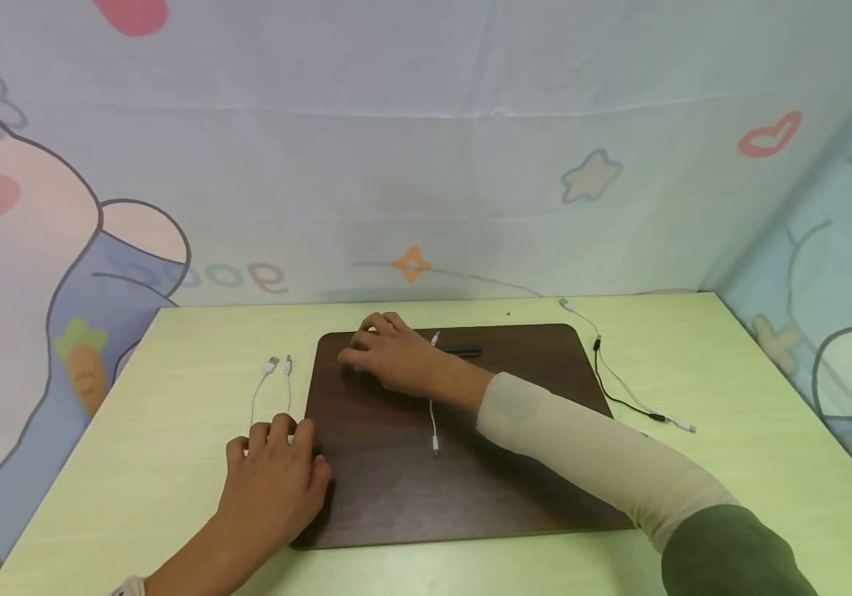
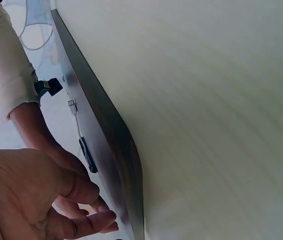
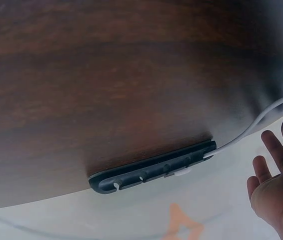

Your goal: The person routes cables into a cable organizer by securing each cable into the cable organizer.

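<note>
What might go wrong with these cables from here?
The right hand reaches across the white cable on the board, so its wrist might drag it. That cable meets the black holder at one end, where a tug could work it loose. The left hand lies by the white plugs and might snag their cords.

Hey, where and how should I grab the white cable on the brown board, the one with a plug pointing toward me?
Grip the white cable by its near plug, probably from above and the near side of the brown board. Its casing is thicker than the cord, so you could pinch its sides; farther up, the right hand's wrist covers the cord.
</note>
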`<state>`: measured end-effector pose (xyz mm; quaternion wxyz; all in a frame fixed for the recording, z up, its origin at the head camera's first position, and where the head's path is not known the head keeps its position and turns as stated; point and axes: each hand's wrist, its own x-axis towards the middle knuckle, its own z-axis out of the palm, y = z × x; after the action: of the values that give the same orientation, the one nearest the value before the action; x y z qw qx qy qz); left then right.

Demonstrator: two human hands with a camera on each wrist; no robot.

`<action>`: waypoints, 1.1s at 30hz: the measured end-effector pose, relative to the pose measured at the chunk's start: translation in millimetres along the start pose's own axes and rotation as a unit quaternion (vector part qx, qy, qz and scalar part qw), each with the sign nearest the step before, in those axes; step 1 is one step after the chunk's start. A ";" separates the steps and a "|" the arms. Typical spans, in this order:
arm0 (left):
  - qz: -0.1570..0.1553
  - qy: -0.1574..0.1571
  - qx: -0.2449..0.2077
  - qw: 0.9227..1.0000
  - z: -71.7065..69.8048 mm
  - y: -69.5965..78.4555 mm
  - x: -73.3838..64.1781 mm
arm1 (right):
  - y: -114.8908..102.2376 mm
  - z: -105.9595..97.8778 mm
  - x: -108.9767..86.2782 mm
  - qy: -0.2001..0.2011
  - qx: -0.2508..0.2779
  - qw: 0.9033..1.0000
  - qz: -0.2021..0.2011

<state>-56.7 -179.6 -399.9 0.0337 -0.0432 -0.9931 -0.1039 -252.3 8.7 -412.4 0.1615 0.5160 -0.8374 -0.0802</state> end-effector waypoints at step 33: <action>-0.039 -0.045 0.025 0.998 -16.5 -39.5 -9.4 | -10.7 -6.3 14.1 -0.005 0.033 0.999 -0.007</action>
<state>-50.1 -222.3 -392.5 -0.0143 -0.0080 -0.9968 -0.0781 -246.9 -8.4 -407.1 0.1396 0.5261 -0.8370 -0.0567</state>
